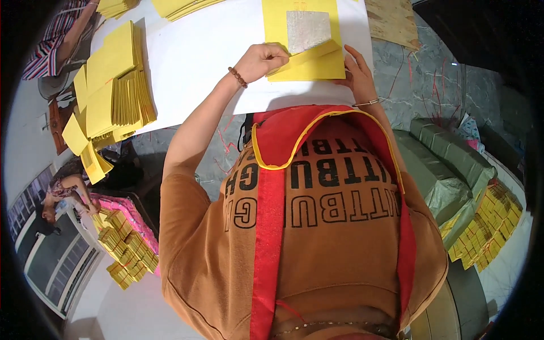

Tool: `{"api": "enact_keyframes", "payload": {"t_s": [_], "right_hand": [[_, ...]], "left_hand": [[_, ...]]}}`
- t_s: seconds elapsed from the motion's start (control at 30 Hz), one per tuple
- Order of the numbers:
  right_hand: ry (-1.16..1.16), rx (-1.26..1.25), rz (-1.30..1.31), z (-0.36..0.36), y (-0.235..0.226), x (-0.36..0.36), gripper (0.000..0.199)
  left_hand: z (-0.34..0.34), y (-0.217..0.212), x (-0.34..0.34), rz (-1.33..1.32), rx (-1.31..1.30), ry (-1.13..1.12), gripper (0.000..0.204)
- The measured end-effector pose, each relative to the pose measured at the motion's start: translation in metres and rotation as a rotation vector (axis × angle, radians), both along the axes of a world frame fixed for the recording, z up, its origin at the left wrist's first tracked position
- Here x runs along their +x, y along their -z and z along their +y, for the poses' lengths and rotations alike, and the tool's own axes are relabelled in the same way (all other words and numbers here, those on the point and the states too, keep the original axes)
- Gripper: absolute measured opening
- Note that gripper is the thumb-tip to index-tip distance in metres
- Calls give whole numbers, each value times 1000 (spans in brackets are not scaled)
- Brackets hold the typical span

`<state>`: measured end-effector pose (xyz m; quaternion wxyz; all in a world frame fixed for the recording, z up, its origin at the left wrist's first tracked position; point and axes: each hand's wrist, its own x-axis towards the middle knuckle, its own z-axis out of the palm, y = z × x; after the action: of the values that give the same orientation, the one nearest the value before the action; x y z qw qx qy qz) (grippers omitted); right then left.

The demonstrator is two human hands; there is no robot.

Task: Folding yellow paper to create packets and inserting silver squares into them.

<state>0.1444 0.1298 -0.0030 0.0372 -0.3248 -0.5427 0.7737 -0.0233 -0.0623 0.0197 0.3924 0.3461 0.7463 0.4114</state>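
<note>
Yellow paper sheet lies on white bench, long axis across. Left hand fingers pinch its folded left edge, closed. Right hand rests flat, fingers spread, at sheet's right edge, holding nothing. Silver foil square just beyond sheet.

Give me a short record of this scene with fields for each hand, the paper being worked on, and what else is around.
left hand: fingers pinching the folded edge of the yellow sheet
right hand: resting flat at the sheet's right edge
yellow sheet: on the white table, with a silver foil square on the sheet above it
left of table: piled yellow paper stacks
floor right: green wrapped bundles
others: a person in a striped sleeve at top left
</note>
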Motion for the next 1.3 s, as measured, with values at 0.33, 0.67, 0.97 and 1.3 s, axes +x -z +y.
{"api": "enact_keyframes", "payload": {"t_s": [0.33,0.67,0.97,1.3], "right_hand": [[15,-99,20,1,6,0,41],[-32,-70,105,3,21,3,44],[-18,-68,91,3,21,2,43],[7,-91,87,2,22,2,42]], "left_hand": [[-1,-1,3,-34,25,-37,21],[-3,6,1,-49,28,-85,21],[-5,10,-5,-32,117,34,20],[-5,11,-6,-59,140,54,15]]}}
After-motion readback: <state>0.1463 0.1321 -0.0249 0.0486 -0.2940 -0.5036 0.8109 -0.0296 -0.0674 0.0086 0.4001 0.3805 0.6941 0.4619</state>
